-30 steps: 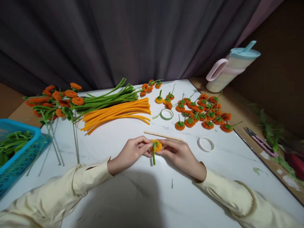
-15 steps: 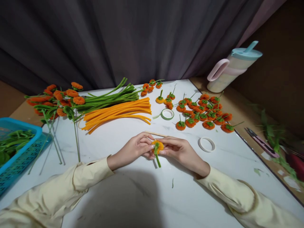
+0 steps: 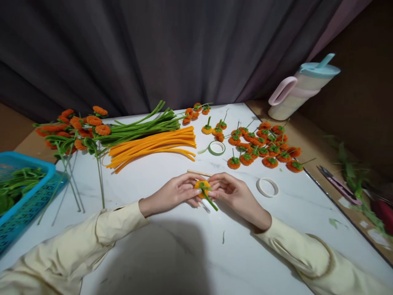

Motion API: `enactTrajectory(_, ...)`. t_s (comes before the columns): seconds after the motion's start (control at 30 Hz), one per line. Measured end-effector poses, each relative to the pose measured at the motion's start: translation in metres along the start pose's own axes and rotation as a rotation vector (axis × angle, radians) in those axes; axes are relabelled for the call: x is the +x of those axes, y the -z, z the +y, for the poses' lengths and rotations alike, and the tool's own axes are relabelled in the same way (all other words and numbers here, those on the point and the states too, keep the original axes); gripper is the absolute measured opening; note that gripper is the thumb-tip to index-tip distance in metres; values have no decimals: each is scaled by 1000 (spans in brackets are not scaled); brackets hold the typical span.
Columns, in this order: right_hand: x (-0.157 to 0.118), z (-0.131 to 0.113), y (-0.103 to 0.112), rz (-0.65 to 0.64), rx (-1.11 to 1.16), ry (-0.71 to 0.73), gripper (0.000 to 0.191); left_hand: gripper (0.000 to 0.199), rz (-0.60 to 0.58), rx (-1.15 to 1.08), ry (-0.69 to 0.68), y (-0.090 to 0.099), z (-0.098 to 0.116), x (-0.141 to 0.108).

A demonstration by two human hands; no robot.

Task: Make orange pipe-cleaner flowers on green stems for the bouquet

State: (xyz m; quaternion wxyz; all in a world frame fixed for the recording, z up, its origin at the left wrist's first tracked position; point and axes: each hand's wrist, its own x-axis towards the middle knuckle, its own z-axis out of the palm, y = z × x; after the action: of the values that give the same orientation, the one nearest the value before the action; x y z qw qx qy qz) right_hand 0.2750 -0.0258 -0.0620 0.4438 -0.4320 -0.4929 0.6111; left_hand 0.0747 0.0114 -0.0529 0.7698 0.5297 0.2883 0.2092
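A small yellow-orange pipe-cleaner persimmon (image 3: 198, 189) with green leaves on top is held up over the white table. My left hand (image 3: 172, 193) is closed on its left side, thumb on the front edge. My right hand (image 3: 236, 196) pinches a green pipe-cleaner end at the persimmon's right side; its fingertips are partly hidden behind. A green stem (image 3: 211, 203) sticks out toward the lower right. Just beyond my fingers lies a thin wooden stick (image 3: 198, 173). Something whitish shows under the persimmon, too blurred to make out.
Orange pipe cleaners (image 3: 153, 147) and green pipe cleaners (image 3: 144, 129) lie beyond my hands. Finished persimmons (image 3: 270, 162) crowd the right, near a green tape roll (image 3: 216, 148), a white ring (image 3: 267, 187) and snips (image 3: 339, 184). At left stand a blue basket (image 3: 46, 168) and stemmed orange pieces (image 3: 93, 121).
The persimmon has tilted and its green stem has swung to the right. My right hand's fingers have drawn up and now pinch at the green part on top.
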Motion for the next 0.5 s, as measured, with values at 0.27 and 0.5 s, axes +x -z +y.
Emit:
enactTrajectory(0.27, -4, -7, -1, 61, -130, 62, 24, 29, 127, 3, -34, -1, -3, 2)
enactTrajectory(0.5, -6, -6, -2, -6, -463, 276, 31, 28, 154, 12, -15, -2, 1, 2)
